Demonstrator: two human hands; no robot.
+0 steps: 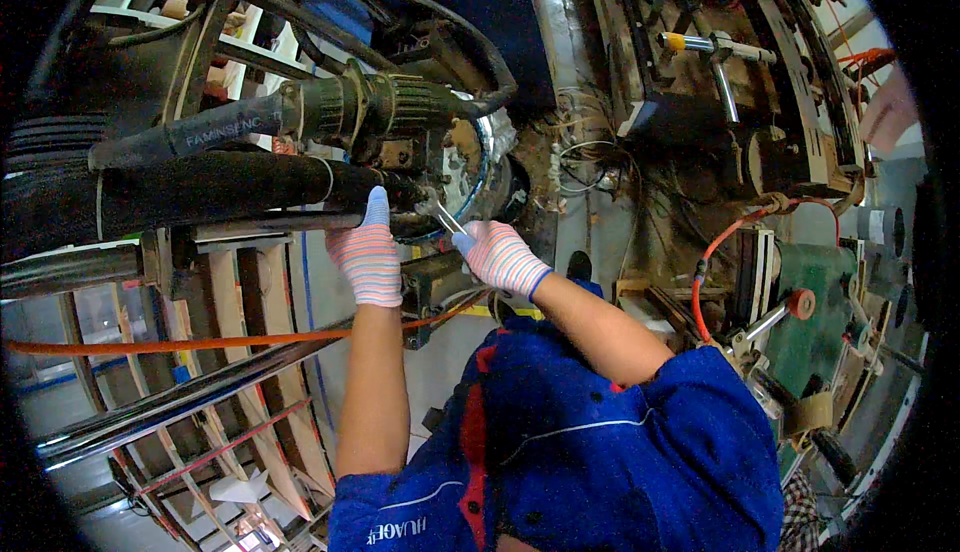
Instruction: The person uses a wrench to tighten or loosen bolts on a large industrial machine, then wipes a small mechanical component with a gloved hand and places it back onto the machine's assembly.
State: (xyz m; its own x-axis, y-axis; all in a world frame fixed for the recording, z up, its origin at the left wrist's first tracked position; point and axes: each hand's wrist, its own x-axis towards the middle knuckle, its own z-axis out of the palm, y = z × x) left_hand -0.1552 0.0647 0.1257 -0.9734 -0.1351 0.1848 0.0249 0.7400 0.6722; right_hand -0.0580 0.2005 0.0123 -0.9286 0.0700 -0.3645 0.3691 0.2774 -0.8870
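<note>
My left hand (366, 260), in a striped knit glove, is at the end of a thick black hose (250, 187). Its thumb lies up against the hose; the other fingers curl at the hose's underside and are partly hidden. In a matching glove, my right hand (505, 257) pinches a thin, bright metal tool (451, 219) whose exact kind I cannot make out. The tool's tip points up and left at the metal fitting around the hose end. Just above is a dirty ribbed connector (395, 107) with a dark cable, beside a round metal part (463, 167).
An orange hose (200, 344) crosses at the left below a shiny metal bar (170, 412). Loose cables (600, 157) lie on the dirty floor to the right. Further right stand a machine frame (720, 72), a red air hose (705, 272) and a green panel (815, 302).
</note>
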